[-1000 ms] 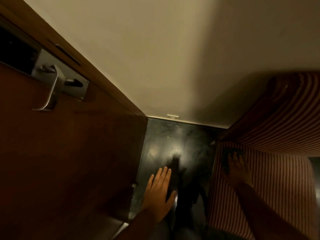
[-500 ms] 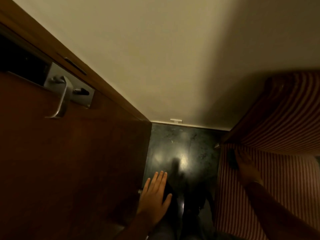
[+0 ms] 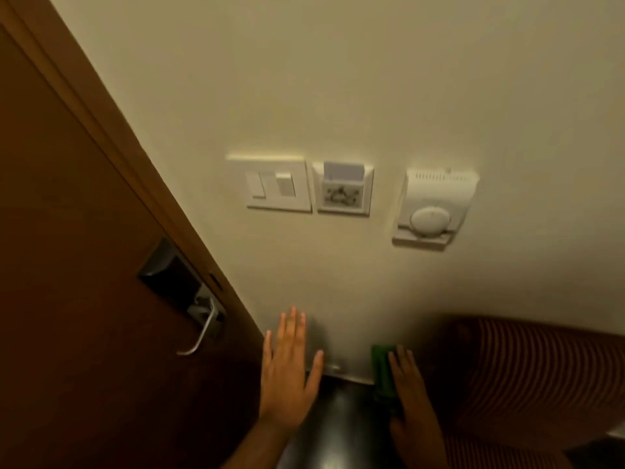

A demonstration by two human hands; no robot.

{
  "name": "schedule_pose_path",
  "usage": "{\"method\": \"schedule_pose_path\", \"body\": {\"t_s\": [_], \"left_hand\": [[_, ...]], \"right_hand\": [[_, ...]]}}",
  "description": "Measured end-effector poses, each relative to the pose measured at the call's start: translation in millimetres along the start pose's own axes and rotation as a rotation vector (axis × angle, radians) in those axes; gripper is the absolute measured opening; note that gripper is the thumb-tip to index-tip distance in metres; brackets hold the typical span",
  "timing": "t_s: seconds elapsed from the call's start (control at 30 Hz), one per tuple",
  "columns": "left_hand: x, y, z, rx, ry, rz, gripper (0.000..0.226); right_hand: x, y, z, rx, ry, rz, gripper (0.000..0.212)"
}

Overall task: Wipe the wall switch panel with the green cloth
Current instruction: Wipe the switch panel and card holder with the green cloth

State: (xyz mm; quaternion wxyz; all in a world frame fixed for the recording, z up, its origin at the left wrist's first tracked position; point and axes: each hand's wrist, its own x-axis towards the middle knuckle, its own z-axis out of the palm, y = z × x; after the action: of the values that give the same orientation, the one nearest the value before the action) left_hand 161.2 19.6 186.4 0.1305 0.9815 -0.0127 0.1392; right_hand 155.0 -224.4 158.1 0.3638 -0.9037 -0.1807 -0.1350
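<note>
A white wall switch panel [image 3: 274, 184] with rocker switches hangs on the cream wall, mid-frame. Right beside it is a key-card holder [image 3: 343, 192] with a card in its slot. My right hand [image 3: 411, 397] is low, well below the panel, holding a folded green cloth [image 3: 383, 374] that sticks out past my fingers. My left hand [image 3: 289, 370] is flat and empty with fingers spread, low near the foot of the wall, beside the door.
A brown wooden door [image 3: 84, 265] with a metal lever handle [image 3: 203, 328] fills the left. A white thermostat [image 3: 434, 209] with a round dial sits right of the card holder. A striped armchair [image 3: 527, 370] stands at lower right. The floor [image 3: 338, 421] is dark.
The view has tilted up from the floor, so the switch panel, card holder and thermostat come into sight. My right hand has left the striped seat and now carries the green cloth.
</note>
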Motion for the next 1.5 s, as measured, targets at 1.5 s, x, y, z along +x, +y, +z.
{"method": "schedule_pose_path", "body": {"t_s": [1.5], "left_hand": [[300.8,14.7,-190.7,0.057,0.792,0.402,0.073]], "right_hand": [[218.2,-89.8,-7.3,-0.264,0.554,-0.184,0.074]]}}
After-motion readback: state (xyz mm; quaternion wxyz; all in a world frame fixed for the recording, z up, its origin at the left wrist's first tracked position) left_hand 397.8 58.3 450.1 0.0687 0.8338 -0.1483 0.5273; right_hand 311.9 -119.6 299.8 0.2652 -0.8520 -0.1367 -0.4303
